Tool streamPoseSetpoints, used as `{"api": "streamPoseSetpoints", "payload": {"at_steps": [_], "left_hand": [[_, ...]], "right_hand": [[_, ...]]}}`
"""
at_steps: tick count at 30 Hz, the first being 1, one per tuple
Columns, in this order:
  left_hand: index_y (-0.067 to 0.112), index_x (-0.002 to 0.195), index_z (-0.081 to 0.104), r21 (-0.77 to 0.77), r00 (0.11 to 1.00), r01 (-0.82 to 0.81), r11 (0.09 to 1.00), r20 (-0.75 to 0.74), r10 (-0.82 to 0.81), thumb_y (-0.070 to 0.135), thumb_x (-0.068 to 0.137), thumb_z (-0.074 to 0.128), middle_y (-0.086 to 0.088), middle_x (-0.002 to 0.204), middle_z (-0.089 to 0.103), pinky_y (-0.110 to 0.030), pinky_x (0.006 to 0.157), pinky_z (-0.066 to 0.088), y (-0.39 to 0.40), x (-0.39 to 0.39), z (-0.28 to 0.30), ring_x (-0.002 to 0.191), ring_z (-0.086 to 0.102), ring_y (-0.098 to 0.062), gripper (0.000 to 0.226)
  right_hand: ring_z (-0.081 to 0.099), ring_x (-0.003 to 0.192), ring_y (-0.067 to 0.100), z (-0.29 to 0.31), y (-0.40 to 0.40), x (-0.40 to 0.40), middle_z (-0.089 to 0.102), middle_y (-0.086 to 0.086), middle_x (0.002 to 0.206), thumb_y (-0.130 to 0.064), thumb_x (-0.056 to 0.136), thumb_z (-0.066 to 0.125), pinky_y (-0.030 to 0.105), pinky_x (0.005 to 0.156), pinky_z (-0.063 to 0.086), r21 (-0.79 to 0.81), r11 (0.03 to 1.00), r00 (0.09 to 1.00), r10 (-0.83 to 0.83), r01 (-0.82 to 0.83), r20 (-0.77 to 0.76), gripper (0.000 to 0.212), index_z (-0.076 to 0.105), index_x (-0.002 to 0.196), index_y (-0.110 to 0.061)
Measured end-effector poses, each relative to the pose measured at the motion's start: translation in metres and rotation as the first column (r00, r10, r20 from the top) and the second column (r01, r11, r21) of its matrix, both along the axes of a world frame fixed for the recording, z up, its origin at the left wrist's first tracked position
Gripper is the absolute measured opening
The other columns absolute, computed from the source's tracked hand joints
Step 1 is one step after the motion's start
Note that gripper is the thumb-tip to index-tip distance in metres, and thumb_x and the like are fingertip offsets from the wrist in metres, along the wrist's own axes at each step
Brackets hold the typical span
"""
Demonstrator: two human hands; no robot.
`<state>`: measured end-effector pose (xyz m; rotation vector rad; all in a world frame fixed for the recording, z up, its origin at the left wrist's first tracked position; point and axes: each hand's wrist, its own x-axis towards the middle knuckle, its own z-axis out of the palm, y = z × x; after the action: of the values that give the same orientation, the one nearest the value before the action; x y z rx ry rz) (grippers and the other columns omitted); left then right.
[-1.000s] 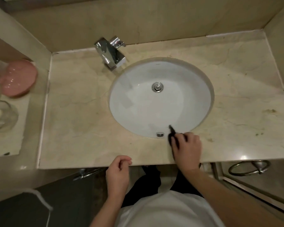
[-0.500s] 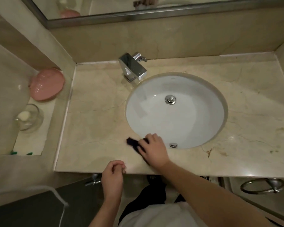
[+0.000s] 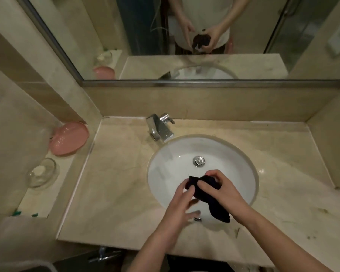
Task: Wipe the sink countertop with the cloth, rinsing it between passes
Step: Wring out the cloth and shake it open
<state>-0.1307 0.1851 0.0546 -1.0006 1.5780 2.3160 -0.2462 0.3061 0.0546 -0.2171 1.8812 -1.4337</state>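
both hands bunch the dark cloth (image 3: 203, 190) over the sink (image 3: 245, 163) at six o'clock; left fingers (image 3: 188, 190) and right fingers (image 3: 208, 182) pinch it. we judge it soft, limp, light.

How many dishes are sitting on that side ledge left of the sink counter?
2: a pink dish at the back, and a clear glass dish holding something white nearer the front. None appear hidden.

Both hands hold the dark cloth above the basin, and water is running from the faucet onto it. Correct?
Not quite. The head view shows both hands, left and right, holding the dark cloth above the basin, but no water runs from the faucet.
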Motion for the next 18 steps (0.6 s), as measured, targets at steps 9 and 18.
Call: {"api": "streamPoseSetpoints", "payload": {"at_steps": [9, 18], "left_hand": [[0.007, 0.089, 0.069, -0.365, 0.964, -0.257, 0.895, -0.033, 0.263, 0.035, 0.101, 0.056, -0.010, 0.085, 0.072, -0.031, 0.069, 0.055, 0.014, -0.056, 0.040, 0.082, 0.069, -0.019, 0.033], [0.052, 0.148, 0.029, -0.772, 0.847, 0.258, 0.581, -0.109, -0.521, 0.010, 0.079, 0.064, 0.027, 0.146, 0.031, -0.012, 0.102, 0.039, -0.016, -0.029, 0.069, 0.134, 0.041, -0.001, 0.088]], "right_hand": [[0.068, 0.105, 0.003, 0.033, 0.014, 0.009, 0.071, -0.015, 0.113, -0.027, 0.091, 0.073, 0.023, 0.088, 0.053, -0.175, 0.984, 0.998, 0.024, -0.013, 0.062, 0.044, 0.053, 0.129, -0.034], [0.067, 0.077, 0.012, 0.047, 0.018, -0.020, 0.070, -0.002, 0.092, -0.027, 0.078, 0.075, 0.032, 0.072, 0.055, 0.154, 0.946, 0.920, 0.316, -0.286, -0.233, 0.059, 0.039, 0.124, -0.036]]}}
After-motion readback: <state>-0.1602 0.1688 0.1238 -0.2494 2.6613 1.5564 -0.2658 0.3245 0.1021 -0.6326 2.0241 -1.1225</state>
